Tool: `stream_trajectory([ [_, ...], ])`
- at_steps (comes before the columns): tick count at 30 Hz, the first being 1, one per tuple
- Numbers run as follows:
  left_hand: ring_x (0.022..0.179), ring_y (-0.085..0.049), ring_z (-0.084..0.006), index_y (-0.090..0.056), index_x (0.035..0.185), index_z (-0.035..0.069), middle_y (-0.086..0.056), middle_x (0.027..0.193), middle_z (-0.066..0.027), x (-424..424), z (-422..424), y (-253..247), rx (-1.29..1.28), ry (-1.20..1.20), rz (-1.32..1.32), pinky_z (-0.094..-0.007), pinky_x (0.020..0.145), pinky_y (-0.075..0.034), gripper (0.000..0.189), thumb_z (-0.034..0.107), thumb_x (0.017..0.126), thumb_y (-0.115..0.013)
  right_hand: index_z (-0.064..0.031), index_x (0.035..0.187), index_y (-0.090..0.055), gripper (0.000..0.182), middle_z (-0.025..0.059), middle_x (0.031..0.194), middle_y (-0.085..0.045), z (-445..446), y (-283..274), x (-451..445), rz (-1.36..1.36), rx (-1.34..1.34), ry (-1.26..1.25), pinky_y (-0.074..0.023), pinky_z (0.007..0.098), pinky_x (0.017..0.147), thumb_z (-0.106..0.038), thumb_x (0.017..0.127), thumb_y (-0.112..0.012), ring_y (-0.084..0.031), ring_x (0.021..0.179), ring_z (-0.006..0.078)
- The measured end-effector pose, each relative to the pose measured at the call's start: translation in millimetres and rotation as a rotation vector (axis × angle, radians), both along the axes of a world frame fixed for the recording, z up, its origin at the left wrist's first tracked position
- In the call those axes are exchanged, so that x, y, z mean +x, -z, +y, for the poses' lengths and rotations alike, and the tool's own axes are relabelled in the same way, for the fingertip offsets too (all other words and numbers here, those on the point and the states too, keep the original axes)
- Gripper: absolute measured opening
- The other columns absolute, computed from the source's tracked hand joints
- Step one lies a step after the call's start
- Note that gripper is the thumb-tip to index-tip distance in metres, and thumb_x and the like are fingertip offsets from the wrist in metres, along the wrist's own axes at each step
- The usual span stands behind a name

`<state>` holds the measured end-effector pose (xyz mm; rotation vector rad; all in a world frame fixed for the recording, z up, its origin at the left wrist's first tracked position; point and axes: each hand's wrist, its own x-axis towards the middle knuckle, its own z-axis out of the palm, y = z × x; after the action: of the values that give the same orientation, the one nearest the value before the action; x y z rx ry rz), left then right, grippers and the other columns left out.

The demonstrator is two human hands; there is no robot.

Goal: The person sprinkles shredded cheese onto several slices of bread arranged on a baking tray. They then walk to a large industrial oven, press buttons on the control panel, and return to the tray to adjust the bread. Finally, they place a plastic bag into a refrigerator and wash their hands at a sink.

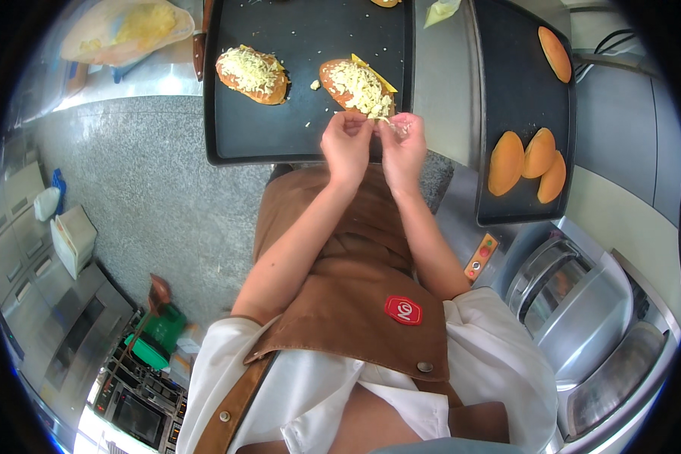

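Note:
Both hands meet at the near end of a bread roll topped with shredded cheese (358, 85), on a dark baking tray (306, 148). My left hand (347, 144) and my right hand (402, 144) pinch shreds of cheese between their fingertips. A yellow slice sticks out along the roll's right side. To the left on the same tray lies a second roll (253, 75), also covered in shredded cheese. Between the two rolls sits a small clump of cheese (315, 85), with loose shreds scattered around.
A second dark tray (502, 218) at the right holds several plain rolls (505, 163). A brown-handled knife (198, 55) lies left of the near tray, beside a plastic bag with yellow food (127, 31). Metal equipment (587, 318) stands at the lower right.

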<state>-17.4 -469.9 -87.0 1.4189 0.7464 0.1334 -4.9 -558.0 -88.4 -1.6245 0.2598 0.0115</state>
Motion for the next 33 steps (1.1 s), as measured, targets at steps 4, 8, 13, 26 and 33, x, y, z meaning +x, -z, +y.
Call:
stream_trajectory([
  [4, 0.071, -0.067, -0.0109, -0.067, 0.087, -0.002, -0.071, 0.080, -0.0072, 1, 0, 0, 0.104, 0.023, 0.051, -0.0258, 0.067, -0.054, 0.012, 0.007, 0.085, -0.074, -0.0017, 0.091, -0.061, 0.010, 0.0065, 0.093, -0.064, 1, 10, 1, -0.085, -0.193, 0.011, -0.0523, 0.0265, 0.067, -0.002, 0.088, -0.071, -0.064, 0.076, 0.0118],
  [8, 0.067, -0.067, -0.0122, -0.069, 0.083, -0.002, -0.072, 0.076, -0.0080, 2, 2, -3, 0.169, 0.062, 0.050, -0.0280, 0.066, -0.054, 0.014, 0.010, 0.083, -0.076, -0.0016, 0.090, -0.062, 0.010, 0.0058, 0.090, -0.065, 0, 13, 2, -0.114, -0.207, 0.018, -0.0518, 0.0262, 0.067, -0.003, 0.087, -0.071, -0.062, 0.075, 0.0107],
  [13, 0.067, -0.060, -0.0075, -0.069, 0.088, -0.002, -0.068, 0.076, -0.0033, 0, 2, 2, 0.084, 0.053, 0.056, -0.0233, 0.063, -0.050, 0.013, 0.010, 0.087, -0.074, -0.0016, 0.090, -0.062, 0.009, 0.0046, 0.089, -0.065, -1, 21, 0, -0.066, -0.122, 0.037, -0.0512, 0.0255, 0.066, -0.003, 0.088, -0.071, -0.061, 0.073, 0.0091],
  [26, 0.068, -0.064, -0.0114, -0.070, 0.085, -0.003, -0.070, 0.075, -0.0081, -3, 6, 14, 0.045, 0.036, 0.088, -0.0284, 0.066, -0.052, 0.019, 0.015, 0.086, -0.074, -0.0032, 0.093, -0.062, 0.011, 0.0022, 0.085, -0.063, -4, 4, 7, -0.120, -0.168, 0.015, -0.0486, 0.0248, 0.064, -0.004, 0.087, -0.071, -0.058, 0.069, 0.0087],
  [33, 0.065, -0.057, -0.0067, -0.067, 0.092, -0.001, -0.065, 0.079, -0.0017, -6, 9, 6, 0.012, 0.061, 0.073, -0.0215, 0.060, -0.048, 0.014, 0.013, 0.091, -0.071, -0.0046, 0.093, -0.066, 0.009, 0.0063, 0.087, -0.062, 4, -12, 20, -0.234, -0.335, -0.100, -0.0494, 0.0275, 0.063, -0.004, 0.086, -0.072, -0.060, 0.070, 0.0145],
])
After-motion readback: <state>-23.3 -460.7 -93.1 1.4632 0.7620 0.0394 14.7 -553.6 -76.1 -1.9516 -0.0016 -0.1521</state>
